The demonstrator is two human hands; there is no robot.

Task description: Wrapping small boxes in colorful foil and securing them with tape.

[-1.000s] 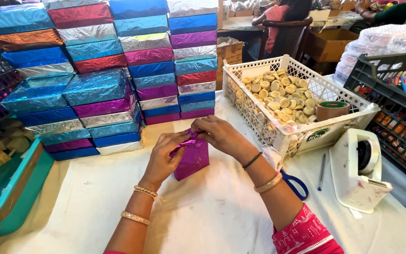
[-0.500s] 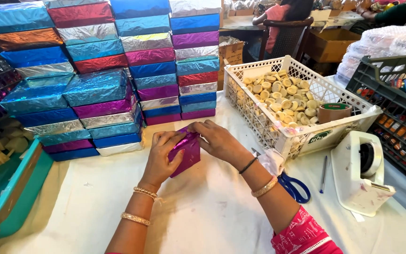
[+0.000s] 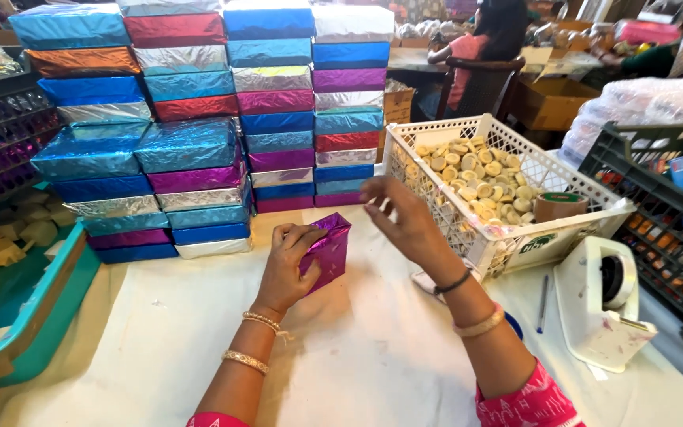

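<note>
On the white cloth, the left hand [image 3: 284, 269] grips a crinkly purple foil box [image 3: 328, 251]; the right hand [image 3: 405, 221] hovers open.

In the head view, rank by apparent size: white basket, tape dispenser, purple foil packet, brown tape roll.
1. white basket
2. tape dispenser, though it sits nearer the camera
3. purple foil packet, held in the left hand
4. brown tape roll

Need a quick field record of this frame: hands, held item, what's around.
left hand: grips the purple foil-wrapped box, held tilted on the white table cover
right hand: open, lifted off the box, empty
behind: stacked foil boxes, many colours
right: white basket of pale round pieces, brown tape roll
near right: white tape dispenser, pen
left: teal tray
</note>
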